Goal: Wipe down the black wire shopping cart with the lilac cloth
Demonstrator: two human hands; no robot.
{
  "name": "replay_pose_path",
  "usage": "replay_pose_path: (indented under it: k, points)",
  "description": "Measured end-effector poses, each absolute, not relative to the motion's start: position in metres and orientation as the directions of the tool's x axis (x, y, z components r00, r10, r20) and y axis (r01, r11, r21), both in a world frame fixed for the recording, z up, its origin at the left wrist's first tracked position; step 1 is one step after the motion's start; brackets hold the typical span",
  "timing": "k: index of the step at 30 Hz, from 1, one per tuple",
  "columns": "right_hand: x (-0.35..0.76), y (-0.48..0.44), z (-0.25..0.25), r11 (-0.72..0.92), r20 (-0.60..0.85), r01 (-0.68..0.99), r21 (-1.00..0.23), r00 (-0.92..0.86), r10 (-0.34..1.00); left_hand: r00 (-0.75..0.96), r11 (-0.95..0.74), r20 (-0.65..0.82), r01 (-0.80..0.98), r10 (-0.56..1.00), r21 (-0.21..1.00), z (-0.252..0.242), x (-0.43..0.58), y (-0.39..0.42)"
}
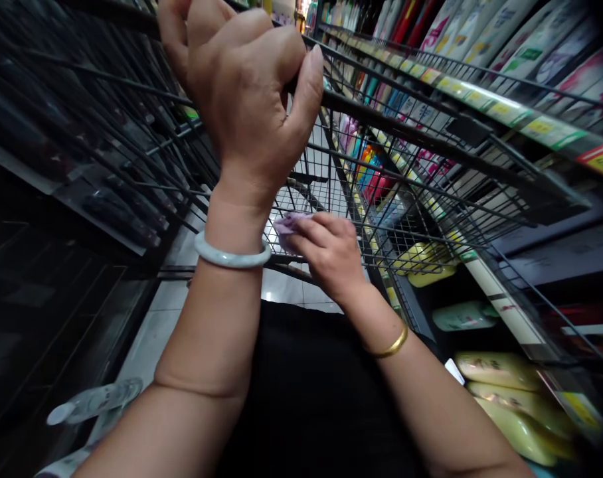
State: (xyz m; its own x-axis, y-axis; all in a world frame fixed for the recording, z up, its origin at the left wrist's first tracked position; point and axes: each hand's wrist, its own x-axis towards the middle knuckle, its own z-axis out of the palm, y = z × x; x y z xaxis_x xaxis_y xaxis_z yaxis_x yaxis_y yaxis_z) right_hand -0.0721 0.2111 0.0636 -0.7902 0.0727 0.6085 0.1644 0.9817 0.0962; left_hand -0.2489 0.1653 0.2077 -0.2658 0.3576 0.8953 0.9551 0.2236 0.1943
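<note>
My left hand, with a pale bangle on its wrist, is raised high and closed around the dark top rail of the wire shopping cart. Most of its fingertips are out of sight behind the rail. Lower down, my right hand pinches a crumpled light purple cloth. That cloth is against or just over the cart's wire mesh; I cannot tell whether it touches. A gold bangle circles my right wrist.
Shelves with price labels line the right side, stocked with bottles and packs. Yellow bottles lie on the lower right shelf. A dark rack stands at left. A clear bottle is at lower left. Tiled floor shows below.
</note>
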Motion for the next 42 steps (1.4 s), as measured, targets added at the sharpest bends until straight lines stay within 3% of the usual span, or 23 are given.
replay_pose_path:
  k: [2, 7, 13, 19, 22, 25, 27, 32, 38, 42]
  points:
    - [-0.072, 0.211, 0.066, 0.976, 0.624, 0.194, 0.096, -0.776, 0.093, -0.306, 0.204, 0.858, 0.949, 0.414, 0.24, 0.212, -0.244, 0.159]
    - [-0.079, 0.209, 0.049, 0.988, 0.375, 0.042, 0.149, -0.927, -0.017, -0.247, 0.081, 0.874, 0.969, 0.419, 0.235, 0.214, -0.25, 0.146]
    - [-0.075, 0.207, 0.07, 0.975, 0.657, 0.176, 0.137, -0.752, 0.044, -0.179, 0.021, 0.922, 0.983, 0.342, 0.183, 0.207, -0.266, 0.146]
    - [-0.086, 0.208, 0.05, 0.981, 0.479, 0.022, 0.195, -0.875, -0.076, -0.201, -0.057, 0.947, 0.973, 0.252, 0.221, 0.196, -0.285, 0.152]
    - [-0.083, 0.211, 0.057, 0.977, 0.603, 0.062, 0.206, -0.794, -0.077, -0.237, -0.042, 0.932, 0.965, 0.273, 0.258, 0.196, -0.278, 0.149]
    - [-0.075, 0.214, 0.074, 0.965, 0.778, 0.219, 0.146, -0.628, 0.025, -0.215, -0.056, 0.908, 0.966, 0.361, 0.251, 0.197, -0.258, 0.148]
    - [-0.073, 0.216, 0.079, 0.956, 0.798, 0.271, 0.113, -0.598, 0.075, -0.143, -0.139, 0.897, 0.966, 0.418, 0.218, 0.198, -0.244, 0.153]
    - [-0.068, 0.222, 0.083, 0.968, 0.698, 0.175, 0.182, -0.716, -0.001, -0.141, -0.235, 0.89, 0.936, 0.433, 0.263, 0.193, -0.234, 0.17]
    - [-0.058, 0.231, 0.104, 0.923, 0.888, 0.386, 0.003, -0.425, 0.174, -0.164, -0.237, 0.896, 0.93, 0.413, 0.28, 0.189, -0.24, 0.178]
    - [-0.064, 0.226, 0.1, 0.956, 0.811, 0.227, 0.188, -0.585, -0.02, -0.177, -0.228, 0.903, 0.932, 0.391, 0.281, 0.188, -0.24, 0.179]
